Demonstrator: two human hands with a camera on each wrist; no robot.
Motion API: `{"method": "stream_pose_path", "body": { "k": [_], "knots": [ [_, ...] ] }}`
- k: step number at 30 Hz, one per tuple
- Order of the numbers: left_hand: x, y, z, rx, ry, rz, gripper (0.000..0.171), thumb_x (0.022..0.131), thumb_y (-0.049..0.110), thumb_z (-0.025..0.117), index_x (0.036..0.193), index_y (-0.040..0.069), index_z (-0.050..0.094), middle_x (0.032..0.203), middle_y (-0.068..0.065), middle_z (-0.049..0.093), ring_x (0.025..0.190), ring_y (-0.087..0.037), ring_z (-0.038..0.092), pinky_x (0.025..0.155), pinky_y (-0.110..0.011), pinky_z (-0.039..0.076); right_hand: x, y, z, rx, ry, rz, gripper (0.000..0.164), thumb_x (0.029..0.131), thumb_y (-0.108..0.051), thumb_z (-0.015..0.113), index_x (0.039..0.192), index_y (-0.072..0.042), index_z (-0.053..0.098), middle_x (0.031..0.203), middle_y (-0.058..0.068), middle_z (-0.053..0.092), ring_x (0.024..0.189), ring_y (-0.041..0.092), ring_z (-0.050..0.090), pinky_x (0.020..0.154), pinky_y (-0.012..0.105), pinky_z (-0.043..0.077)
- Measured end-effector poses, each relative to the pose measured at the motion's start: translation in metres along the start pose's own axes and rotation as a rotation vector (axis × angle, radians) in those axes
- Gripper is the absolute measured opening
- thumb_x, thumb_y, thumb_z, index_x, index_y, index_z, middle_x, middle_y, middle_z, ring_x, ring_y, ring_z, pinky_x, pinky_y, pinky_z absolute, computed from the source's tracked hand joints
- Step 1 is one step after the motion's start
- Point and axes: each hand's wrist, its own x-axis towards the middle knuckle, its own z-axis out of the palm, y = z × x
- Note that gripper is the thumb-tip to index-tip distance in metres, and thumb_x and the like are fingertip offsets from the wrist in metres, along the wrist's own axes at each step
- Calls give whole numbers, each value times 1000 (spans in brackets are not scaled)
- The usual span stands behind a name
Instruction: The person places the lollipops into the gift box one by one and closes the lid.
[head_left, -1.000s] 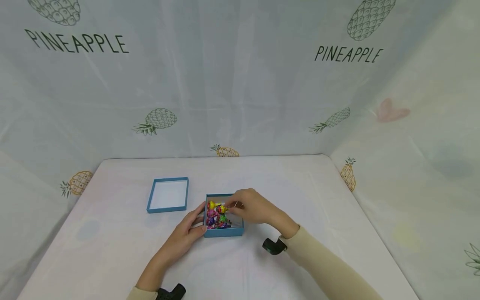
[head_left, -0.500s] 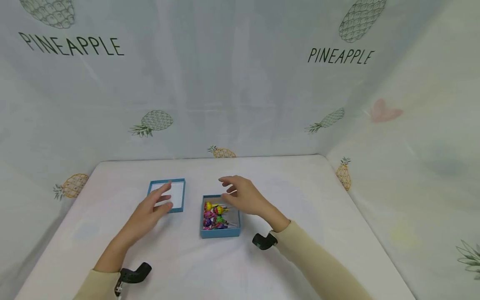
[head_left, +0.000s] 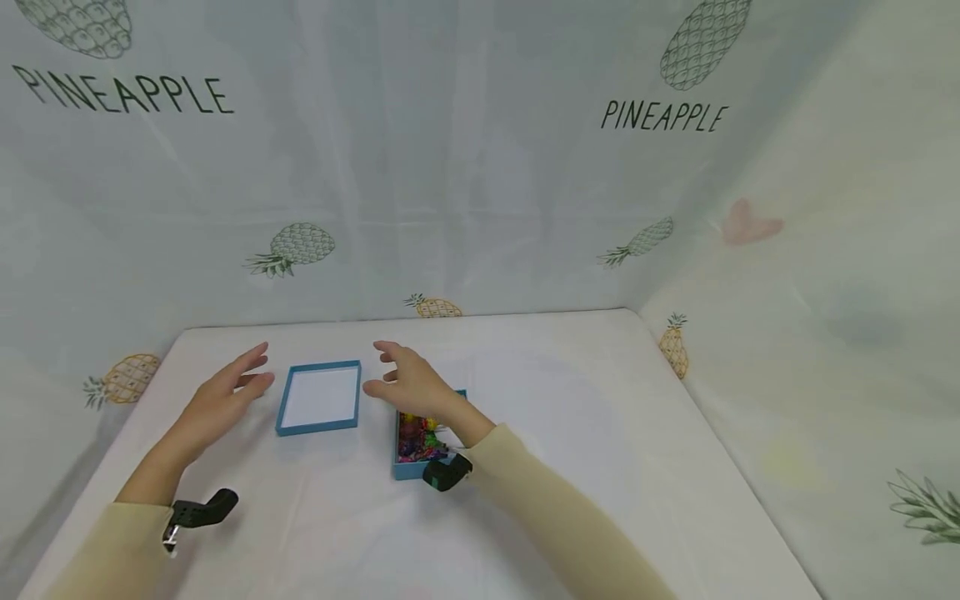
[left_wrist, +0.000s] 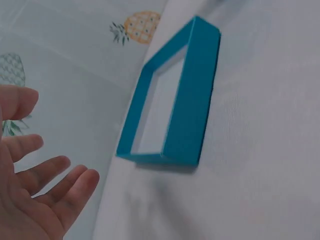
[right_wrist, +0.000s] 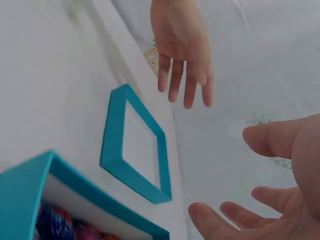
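A blue box lid (head_left: 318, 430) lies with its white inside facing up, left of the middle of the table. My left hand (head_left: 220, 403) hovers just left of it, fingers spread and holding nothing. On the lid's other side my right hand (head_left: 412, 385) is raised, its fingers loosely extended and also bare of any object. Under the right forearm sits the blue box (head_left: 406, 472), partly hidden by the wrist and its camera. Wrapped lollipops (head_left: 417, 440) in yellow, red, purple and green fill its left part. In the left wrist view the lid (left_wrist: 187, 110) stands apart from the fingers.
A white cloth covers the table (head_left: 570, 467). Behind it hangs a pale curtain (head_left: 480, 167) printed with pineapples, which also runs along both sides. Each wrist carries a small black camera, such as the left one (head_left: 206, 510).
My left hand has left the box's side and moved left past the lid. My right hand has come out of the box and moved left toward the lid. The camera view has shifted slightly.
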Motion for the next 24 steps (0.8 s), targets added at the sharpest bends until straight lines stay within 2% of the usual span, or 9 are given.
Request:
{"method": "stream_pose_path", "body": {
  "k": [5, 9, 13, 19, 24],
  "knots": [
    [4, -19, -4, -14, -68, -69, 82, 112, 58, 35, 172, 10, 5, 166, -37, 26, 136, -58, 52, 104, -77, 42, 20, -3, 24, 103, 10, 121, 77, 102, -37, 71, 166, -18, 35, 161, 10, 48, 138, 27, 57, 108, 43, 53],
    [10, -28, -2, -49, -117, -93, 84, 111, 61, 33, 171, 9, 4, 165, -39, 25, 136, -58, 53, 104, -80, 38, 30, -4, 39, 153, 22, 210, 77, 101, -36, 71, 167, -19, 34, 163, 11, 47, 144, 29, 53, 115, 52, 46],
    [13, -30, 1, -79, -145, -116, 87, 111, 63, 32, 171, 8, 3, 164, -41, 26, 138, -59, 49, 107, -82, 32, 37, -4, 49, 202, 29, 266, 78, 100, -36, 72, 166, -19, 33, 165, 11, 45, 149, 30, 48, 119, 55, 41],
    [18, -34, 9, -113, -177, -159, 91, 109, 67, 31, 171, 6, 3, 163, -42, 26, 144, -60, 41, 112, -79, 29, 43, 1, 57, 247, 38, 328, 77, 100, -33, 72, 165, -14, 34, 159, 16, 51, 135, 32, 61, 114, 51, 48],
    [19, -32, 14, -159, -205, -142, 88, 111, 64, 31, 171, 5, 3, 163, -42, 28, 144, -58, 43, 115, -75, 30, 46, 4, 63, 347, 31, 351, 78, 101, -28, 72, 166, -10, 31, 158, 19, 49, 133, 33, 62, 107, 50, 53]
  ]
}}
